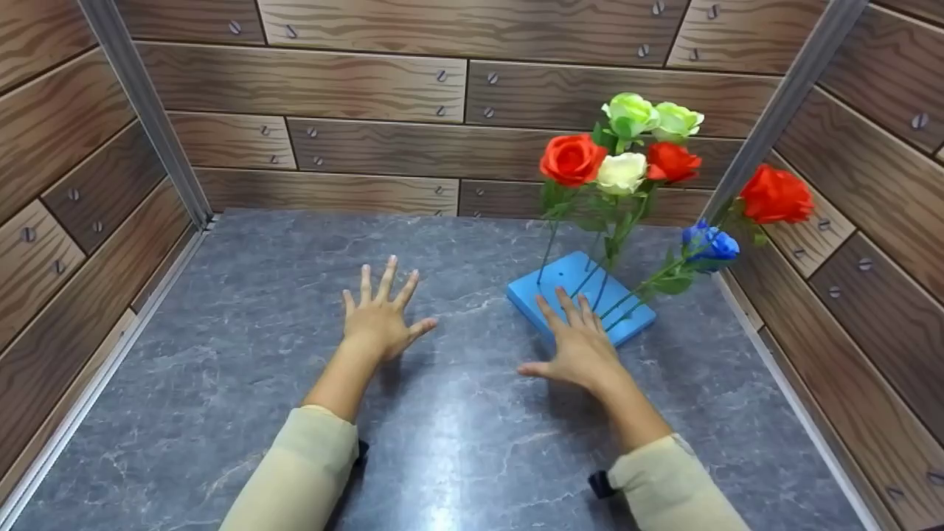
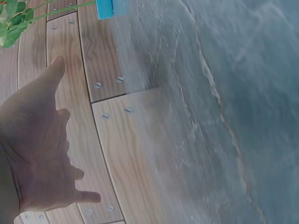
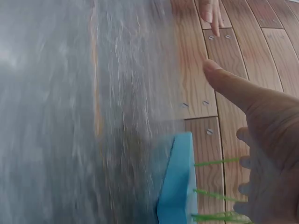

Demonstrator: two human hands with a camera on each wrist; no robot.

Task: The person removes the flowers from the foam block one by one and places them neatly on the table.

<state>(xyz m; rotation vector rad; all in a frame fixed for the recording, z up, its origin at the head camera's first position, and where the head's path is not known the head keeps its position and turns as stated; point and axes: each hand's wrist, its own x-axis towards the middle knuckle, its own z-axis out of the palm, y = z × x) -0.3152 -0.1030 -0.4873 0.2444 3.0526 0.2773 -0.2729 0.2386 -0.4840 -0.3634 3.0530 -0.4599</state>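
Note:
My left hand [image 1: 376, 322] hovers over the table with fingers spread, holding nothing. My right hand [image 1: 579, 346], fingers straight and thumb out, is above the near side of a blue block [image 1: 532, 296] and overlaps it in the head view. Artificial flowers stand in the block's holes: red roses [image 1: 572, 160], a white rose [image 1: 622, 173], pale green roses [image 1: 630, 114] and a blue rose [image 1: 709, 245]. The blue rose and one red rose lean far to the right. In the right wrist view, green stems [image 3: 215, 192] rise from the block behind my fingers.
A grey marbled tabletop [image 1: 258, 295] lies under everything. Wood-patterned panels [image 1: 369, 88] wall it at the back and both sides, with metal corner posts [image 1: 144, 110]. The leaning red rose overlaps the right wall in the head view.

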